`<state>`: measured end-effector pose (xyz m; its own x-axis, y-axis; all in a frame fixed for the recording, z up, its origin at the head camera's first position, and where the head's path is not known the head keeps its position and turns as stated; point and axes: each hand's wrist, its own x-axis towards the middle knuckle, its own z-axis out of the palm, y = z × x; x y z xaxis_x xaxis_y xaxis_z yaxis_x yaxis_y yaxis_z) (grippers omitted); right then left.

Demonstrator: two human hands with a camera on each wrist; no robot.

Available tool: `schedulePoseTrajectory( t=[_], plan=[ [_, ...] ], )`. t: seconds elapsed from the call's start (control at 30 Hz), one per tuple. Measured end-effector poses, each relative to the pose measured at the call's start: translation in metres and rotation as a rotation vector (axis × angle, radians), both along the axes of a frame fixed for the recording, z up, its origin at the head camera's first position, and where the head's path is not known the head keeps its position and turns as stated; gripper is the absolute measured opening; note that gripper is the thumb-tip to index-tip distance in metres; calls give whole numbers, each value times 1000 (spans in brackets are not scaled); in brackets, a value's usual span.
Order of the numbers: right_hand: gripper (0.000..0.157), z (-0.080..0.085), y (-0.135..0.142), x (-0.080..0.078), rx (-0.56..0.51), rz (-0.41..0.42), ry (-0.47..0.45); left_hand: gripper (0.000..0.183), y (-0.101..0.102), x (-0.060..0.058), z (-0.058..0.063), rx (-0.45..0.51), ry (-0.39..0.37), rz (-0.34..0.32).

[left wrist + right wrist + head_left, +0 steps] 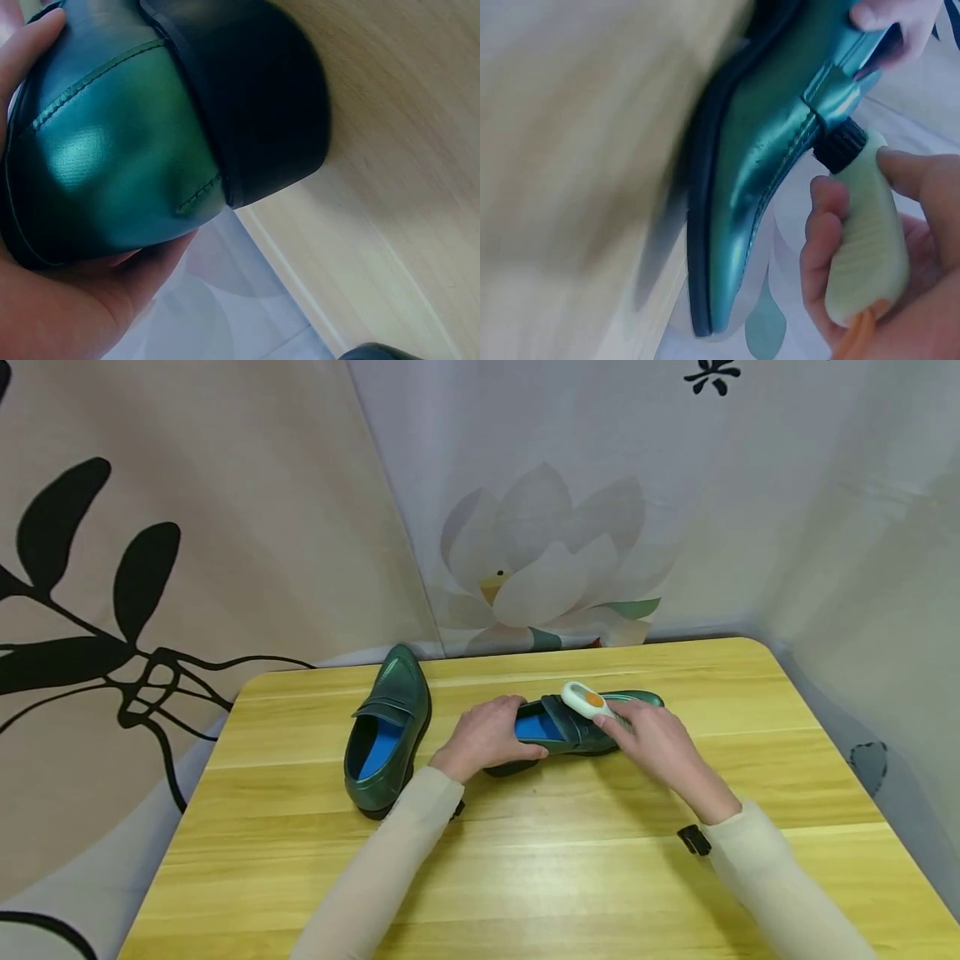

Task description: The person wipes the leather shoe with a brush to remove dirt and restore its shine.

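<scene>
A dark green loafer [581, 733] with a blue insole lies lengthwise on the table, toe to the right. My left hand [483, 739] grips it round the heel end, thumb on the near side; the left wrist view shows the heel counter [127, 157] against the palm. In my right hand [660, 743] is a small brush [866, 232] with a cream handle, dark bristles and an orange cord. Its bristles [841, 146] are at the strap across the loafer's upper and appear to touch it.
The matching green loafer [386, 735] stands to the left, toe pointing to the back. Both rest on a light wooden table [570, 877]. Behind the table's back edge hangs a printed curtain [547, 543].
</scene>
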<state>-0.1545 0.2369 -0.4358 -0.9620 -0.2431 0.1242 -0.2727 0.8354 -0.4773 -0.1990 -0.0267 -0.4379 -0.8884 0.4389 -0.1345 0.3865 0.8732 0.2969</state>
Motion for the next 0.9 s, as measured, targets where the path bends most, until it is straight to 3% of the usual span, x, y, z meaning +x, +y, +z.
schedulePoseTrajectory(
  t=[0.2, 0.33, 0.53, 0.63, 0.8, 0.9],
  plan=[
    [47, -9, 13, 34, -31, -4, 18, 93, 0, 1, 1, 17, 4, -10],
    [38, -15, 14, 45, -41, 20, 52, 91, 0, 1, 1, 20, 14, -6],
    [42, -16, 4, 47, -68, 25, 114, 91, 1, 1, -1, 17, 10, -6],
    [42, -18, 1, 46, -68, 22, 115, 91, 2, 1, -2, 21, 7, -7],
    [39, -24, 9, 43, -45, -57, 98, 92, 2, 1, -1, 22, 19, -6],
    [39, -23, 11, 43, -49, -51, 92, 92, 0, 2, 0, 16, 23, -4]
  ],
)
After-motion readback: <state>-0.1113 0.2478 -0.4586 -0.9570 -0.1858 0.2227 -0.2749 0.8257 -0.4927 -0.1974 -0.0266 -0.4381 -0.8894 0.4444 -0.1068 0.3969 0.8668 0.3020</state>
